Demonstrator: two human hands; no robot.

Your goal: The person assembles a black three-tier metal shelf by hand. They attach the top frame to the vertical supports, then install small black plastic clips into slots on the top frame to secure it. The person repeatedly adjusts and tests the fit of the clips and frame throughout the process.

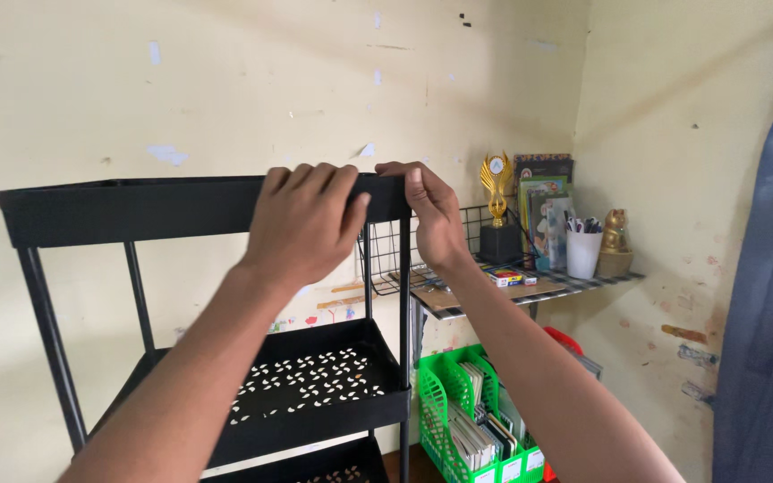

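Both of our hands sit on the top tray (pixel 136 210) of a black metal shelf cart (pixel 225 340), at its right front corner, and the cart stands against the pale yellow wall (pixel 225 80). Our left hand (pixel 301 224) lies over the tray's front rim with its fingers (pixel 310 179) pressed together and curled over the top edge, the thumb down on the front face. Our right hand (pixel 431 215) grips the corner just beside it, its fingers hooked behind the rim and hidden from us, the thumb (pixel 416 188) flat against the front. The two hands nearly touch.

Below, we see the cart's middle tray (pixel 315 376), perforated with small slots, and part of a lower tray (pixel 333 470) under it. To the right, a small wall shelf (pixel 530 286) carries a golden trophy (pixel 496 192) on a black base, upright books (pixel 543 210), a white cup (pixel 583 252) of pens and a small golden cat figure (pixel 615 234). Under that shelf stands a green file rack (pixel 458 407) filled with papers. A dark blue curtain (pixel 771 313) hangs at the far right.
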